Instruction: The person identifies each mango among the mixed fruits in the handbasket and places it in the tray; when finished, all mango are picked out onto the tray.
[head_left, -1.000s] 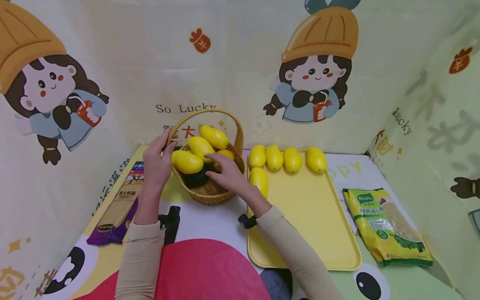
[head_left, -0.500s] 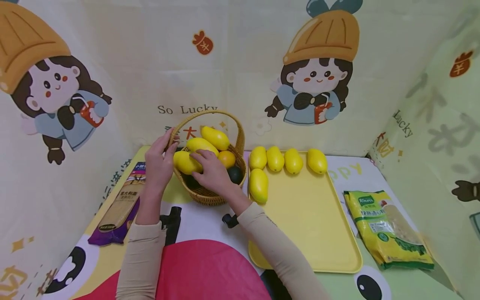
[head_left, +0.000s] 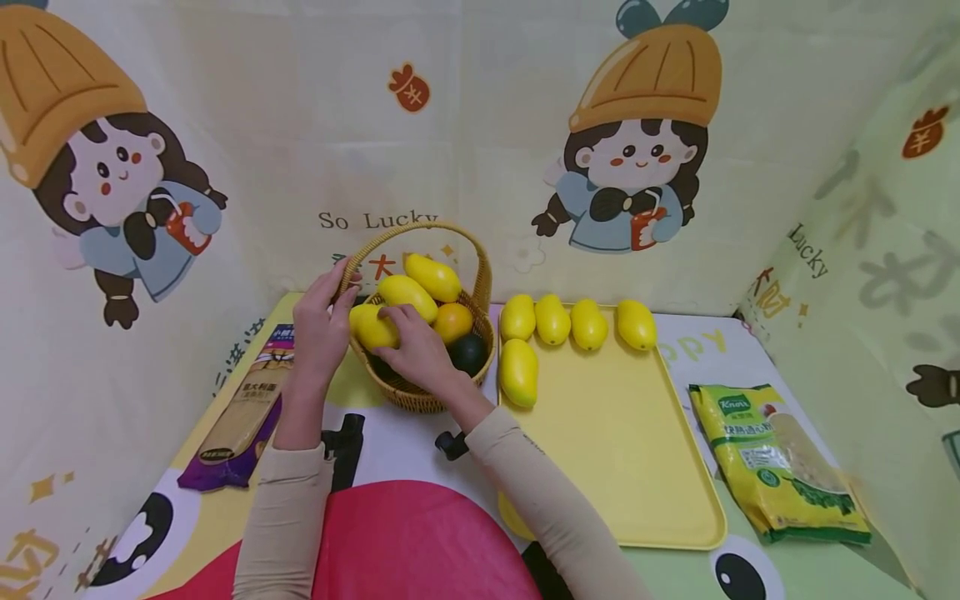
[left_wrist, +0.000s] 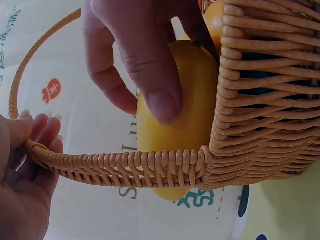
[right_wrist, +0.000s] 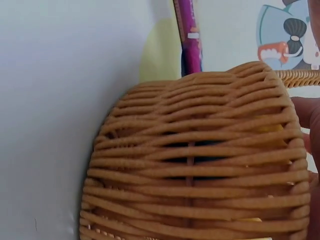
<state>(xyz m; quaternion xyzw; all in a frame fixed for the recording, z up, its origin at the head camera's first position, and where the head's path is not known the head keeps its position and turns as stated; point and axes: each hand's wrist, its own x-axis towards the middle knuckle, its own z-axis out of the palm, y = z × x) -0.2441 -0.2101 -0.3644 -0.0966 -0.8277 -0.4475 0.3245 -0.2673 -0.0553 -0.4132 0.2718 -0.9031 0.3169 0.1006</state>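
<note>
My left hand [head_left: 318, 333] holds the arched handle of the wicker basket [head_left: 415, 402]; in the left wrist view its fingers curl round the handle [left_wrist: 110, 165]. My right hand [head_left: 422, 354] reaches into the basket and grips a yellow mango [head_left: 377, 327] at its left side, thumb on one face and fingers on the other, as the left wrist view shows. Behind that fruit lie two more mangoes [head_left: 407, 297]. An orange [head_left: 453, 322] and a dark round fruit [head_left: 468, 355] sit at the basket's right. Woven wall fills most of the right wrist view.
Right of the basket lies a yellow tray [head_left: 607, 450], with several mangoes [head_left: 553, 320] along its back and left edges. A purple pack of spaghetti [head_left: 240, 408] lies at the left, and a yellow-green Knorr bag [head_left: 776, 462] at the right. A printed cloth wall [head_left: 480, 167] stands behind.
My right hand has moved left inside the basket, from beside the orange and dark fruit to the left mango, and now grips it. My left hand stays on the handle.
</note>
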